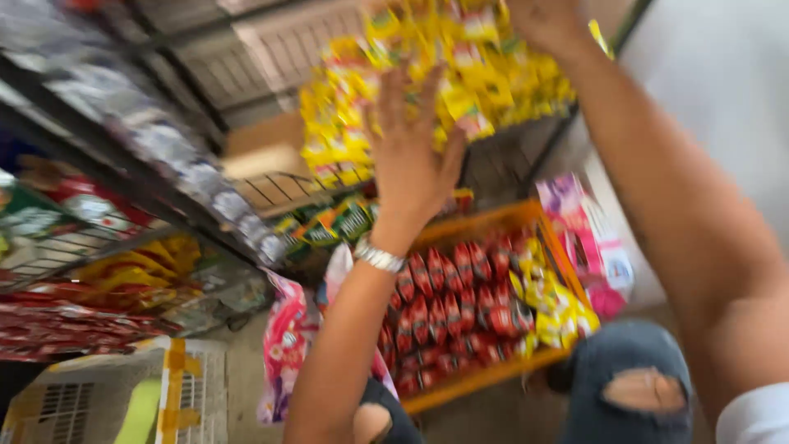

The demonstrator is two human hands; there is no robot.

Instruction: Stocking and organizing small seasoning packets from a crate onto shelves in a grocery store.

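At top centre of the frame both hands are raised to a hanging bunch of yellow packets (460,74), left hand (411,156) spread flat steadying it, right hand (546,20) at its top, grip unclear.

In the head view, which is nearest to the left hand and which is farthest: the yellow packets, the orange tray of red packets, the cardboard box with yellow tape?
From the left hand:
1. Yellow packets, touching the fingers, straight above.
2. Orange tray, below the wrist, to the right.
3. Cardboard box, bottom-left corner, farthest.
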